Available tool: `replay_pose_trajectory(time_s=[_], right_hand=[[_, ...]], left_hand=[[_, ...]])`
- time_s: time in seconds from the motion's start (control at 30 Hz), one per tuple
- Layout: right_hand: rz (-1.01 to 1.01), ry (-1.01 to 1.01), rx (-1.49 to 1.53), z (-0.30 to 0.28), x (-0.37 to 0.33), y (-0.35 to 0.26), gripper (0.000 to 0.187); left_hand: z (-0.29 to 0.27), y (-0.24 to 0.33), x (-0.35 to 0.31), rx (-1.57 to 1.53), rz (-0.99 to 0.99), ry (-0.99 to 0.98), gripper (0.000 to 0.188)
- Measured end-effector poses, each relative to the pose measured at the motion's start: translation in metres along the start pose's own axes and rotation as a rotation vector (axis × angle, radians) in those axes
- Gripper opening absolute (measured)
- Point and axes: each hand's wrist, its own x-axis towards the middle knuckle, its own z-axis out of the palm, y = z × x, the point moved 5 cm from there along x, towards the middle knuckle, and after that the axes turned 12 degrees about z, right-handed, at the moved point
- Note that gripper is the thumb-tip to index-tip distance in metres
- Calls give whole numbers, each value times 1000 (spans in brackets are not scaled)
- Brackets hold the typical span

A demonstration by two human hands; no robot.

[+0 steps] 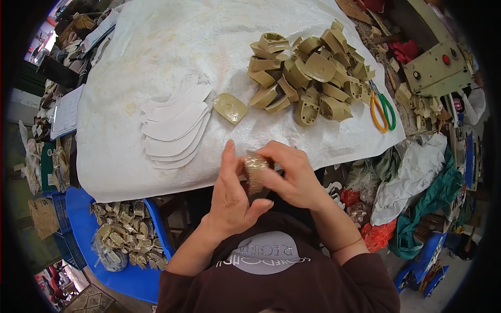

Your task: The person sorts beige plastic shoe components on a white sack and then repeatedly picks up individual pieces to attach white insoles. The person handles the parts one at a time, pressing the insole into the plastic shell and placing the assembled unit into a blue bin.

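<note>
Close to my body, at the front edge of the white-covered table, a shoe heel with a glittery gold covering [255, 168] is between my hands. My left hand [230, 195] steadies it from the left, its index finger pointing up and its thumb sticking out below. From the other side my right hand [292, 175] grips it, with the fingers curled over and slightly blurred. Just beyond lies a single glossy gold heel [230, 108]. Left of that, white curved sheet pieces [175, 122] are fanned out in an overlapping stack. A heap of bare beige heels [319, 68] covers the right back.
Scissors with orange and green handles [383, 112] lie at the table's right edge. A blue tub [83, 219] filled with gold heels [130, 229] stands low at left. A control box [441, 68] is at far right, above plastic bags [407, 182]. A clipboard [67, 112] sits left.
</note>
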Motion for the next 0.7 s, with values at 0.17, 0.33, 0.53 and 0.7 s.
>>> replay_pose_trajectory(time_s=[0.17,0.33,0.53,0.7], right_hand=[[-86,94,215,-4,-4,6,27],[268,-161,687,5,8,39,21],[25,55,278,0,3,17,17],[216,-85,796,10,0,42,22]], left_hand=[[-6,-7,-6,-277,-366,105,59],[-19,9,11,142,-75,-35,57],[-14,14,14,217,-48,-55,59],[-10,7,10,243,-1,49,55]])
